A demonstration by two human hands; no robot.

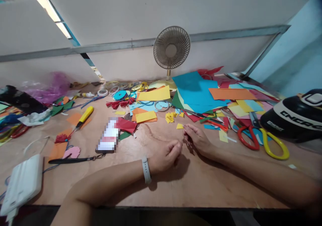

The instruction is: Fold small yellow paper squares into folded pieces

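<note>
My left hand (164, 156), with a pale watch strap (146, 170) on its wrist, rests on the wooden table (201, 192) with its fingers curled in. What it holds, if anything, is hidden. Just to its right, my right hand (197, 139) lies with bent fingers, thumb and fingertips pressed together; anything between them is too small to name. The two hands are close but apart. Beyond the fingertips lie a small yellow paper scrap (179, 126) and a crumpled yellow paper piece (171, 117).
Coloured paper (193, 90) and a small fan (171, 48) stand behind. At right are red-and-yellow-handled scissors (274, 144) and a black bottle (294, 118). Leftward lie a phone (109, 135), a yellow cutter (85, 117) and a white power bank (23, 182).
</note>
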